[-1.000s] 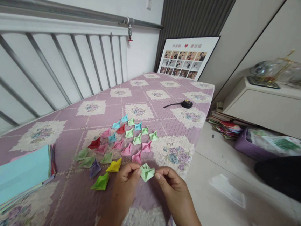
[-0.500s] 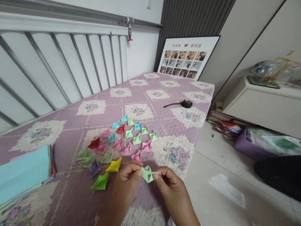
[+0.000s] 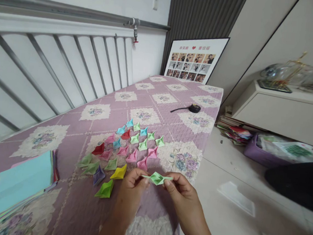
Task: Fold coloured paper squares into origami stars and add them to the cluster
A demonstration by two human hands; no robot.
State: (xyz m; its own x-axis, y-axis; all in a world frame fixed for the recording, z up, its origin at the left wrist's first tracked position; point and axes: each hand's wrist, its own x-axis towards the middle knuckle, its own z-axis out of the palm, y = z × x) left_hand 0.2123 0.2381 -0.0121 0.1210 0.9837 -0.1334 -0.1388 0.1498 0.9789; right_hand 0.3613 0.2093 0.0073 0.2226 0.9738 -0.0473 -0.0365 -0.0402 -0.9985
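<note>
A light green folded paper boat is stretched between my two hands above the near part of the table. My left hand pinches its left tip between thumb and fingers. At the opposite tip, my right hand grips in the same way. Beyond and to the left, several finished paper boats stand in loose rows. Among them are a bright green boat, a yellow boat, a purple boat, a red boat and a pink boat close to my fingers.
A stack of coloured paper lies at the left on the flowered tablecloth. Farther back sits a black tape measure with a strap. A radiator borders the table's left side. On the floor at right stands a purple bin.
My hands have drawn the boat's tips apart, so it now looks longer and flatter, with its middle opened. My right hand has shifted slightly right. The other boats have stayed put.
</note>
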